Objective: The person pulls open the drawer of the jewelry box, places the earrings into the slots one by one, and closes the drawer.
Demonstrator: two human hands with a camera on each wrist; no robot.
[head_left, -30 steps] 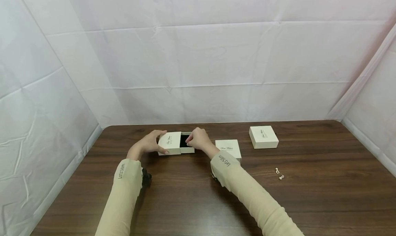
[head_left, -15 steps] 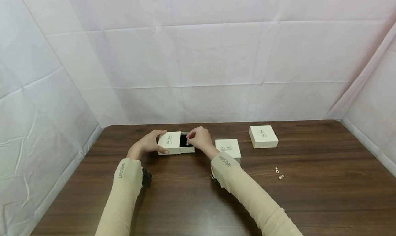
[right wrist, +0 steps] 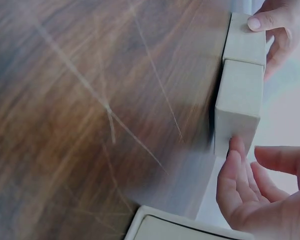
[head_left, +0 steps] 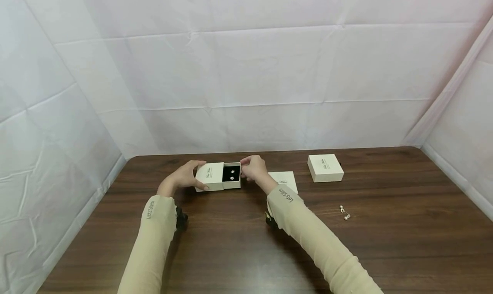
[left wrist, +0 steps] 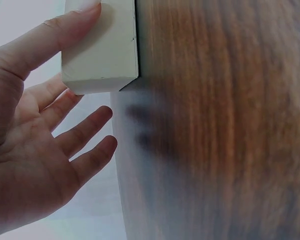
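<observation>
A cream sliding box (head_left: 210, 176) lies on the brown table (head_left: 385, 242) at the back left. Its drawer (head_left: 231, 173) is pulled out to the right, showing a black insert with a pair of small pale earrings (head_left: 232, 177) on it. My left hand (head_left: 184, 177) grips the sleeve, thumb along the front side (left wrist: 102, 50) and fingers at the back. My right hand (head_left: 253, 168) is at the drawer's right end, and its fingertips touch the end face (right wrist: 238, 107). It holds nothing.
A second cream box (head_left: 284, 180) lies just right of my right hand, partly behind the forearm, and shows at the bottom of the right wrist view (right wrist: 180, 230). A third box (head_left: 325, 167) sits further right. Two loose earrings (head_left: 344, 212) lie on the table at the right.
My right hand has drawn back from over the open drawer to its right end, uncovering the earrings on the black insert. The left hand has kept its hold on the sleeve.
</observation>
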